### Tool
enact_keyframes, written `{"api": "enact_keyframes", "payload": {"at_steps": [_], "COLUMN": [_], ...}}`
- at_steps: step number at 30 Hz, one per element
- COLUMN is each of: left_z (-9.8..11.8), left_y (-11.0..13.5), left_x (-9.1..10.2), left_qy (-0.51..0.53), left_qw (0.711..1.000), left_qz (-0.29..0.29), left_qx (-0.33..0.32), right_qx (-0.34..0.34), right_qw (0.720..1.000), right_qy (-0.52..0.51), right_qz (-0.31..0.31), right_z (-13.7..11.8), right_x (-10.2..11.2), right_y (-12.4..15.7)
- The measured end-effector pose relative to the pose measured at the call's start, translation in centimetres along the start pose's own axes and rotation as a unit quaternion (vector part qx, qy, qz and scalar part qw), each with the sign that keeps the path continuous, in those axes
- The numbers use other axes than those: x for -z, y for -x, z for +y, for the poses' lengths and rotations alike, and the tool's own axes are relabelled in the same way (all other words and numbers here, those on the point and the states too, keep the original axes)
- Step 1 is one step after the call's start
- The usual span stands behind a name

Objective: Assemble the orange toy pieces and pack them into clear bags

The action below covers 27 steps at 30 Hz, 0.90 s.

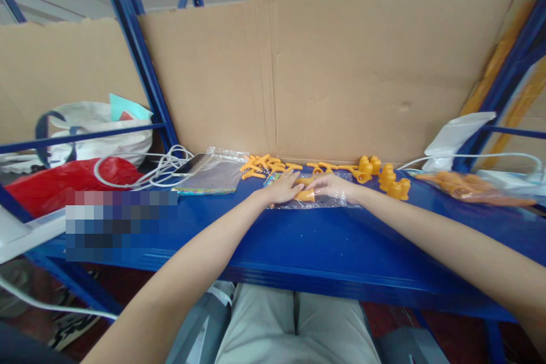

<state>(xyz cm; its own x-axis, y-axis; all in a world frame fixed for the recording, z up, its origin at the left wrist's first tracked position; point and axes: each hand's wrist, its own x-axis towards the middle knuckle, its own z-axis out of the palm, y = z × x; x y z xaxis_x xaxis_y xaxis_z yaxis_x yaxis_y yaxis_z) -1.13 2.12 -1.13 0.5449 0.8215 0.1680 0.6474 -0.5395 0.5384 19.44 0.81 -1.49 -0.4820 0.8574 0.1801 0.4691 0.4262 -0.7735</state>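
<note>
A clear plastic bag (336, 200) lies on the blue table, with a yellow-orange plastic piece (305, 195) in or under its film. My left hand (285, 187) rests flat at the bag's left end, fingers stretched out. From the right, my right hand (330, 186) curls its fingers around the yellow-orange piece; the fingertips are partly hidden. Beside my left hand is a pile of yellow-orange Y-shaped pieces (260, 165) with small chains. Beyond my right hand stand several yellow-orange cup-like pieces (387, 176).
A stack of flat clear bags (213, 177) with a phone (190, 164) on it lies left. White cable (170, 162) coils near a red bag (85, 179). At right lies a filled bag of yellow-orange pieces (469, 186). A cardboard wall (341, 74) closes the back.
</note>
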Motion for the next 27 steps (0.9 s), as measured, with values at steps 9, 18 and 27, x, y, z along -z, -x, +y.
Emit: {"api": "enact_keyframes", "payload": {"at_steps": [9,18,27], "left_z": [0.3,0.0,0.2], "left_y": [-0.1,-0.2,0.2], "left_x": [-0.3,-0.6,-0.3], "left_qy": [0.035,0.021,0.024], "left_qw": [0.999,0.999,0.998], "left_qz": [-0.005,-0.038,-0.048], "left_qx": [-0.012,0.006,0.014], "right_qx": [-0.048,-0.206,-0.222], "right_qw": [0.994,0.973,0.935], "right_qy": [-0.059,0.055,0.276], "right_qz": [-0.081,-0.083,0.016], "right_z": [-2.2,-3.5,-0.2], "right_x": [0.6,9.4,10.3], "right_y": [0.5,-1.4,-3.9]}}
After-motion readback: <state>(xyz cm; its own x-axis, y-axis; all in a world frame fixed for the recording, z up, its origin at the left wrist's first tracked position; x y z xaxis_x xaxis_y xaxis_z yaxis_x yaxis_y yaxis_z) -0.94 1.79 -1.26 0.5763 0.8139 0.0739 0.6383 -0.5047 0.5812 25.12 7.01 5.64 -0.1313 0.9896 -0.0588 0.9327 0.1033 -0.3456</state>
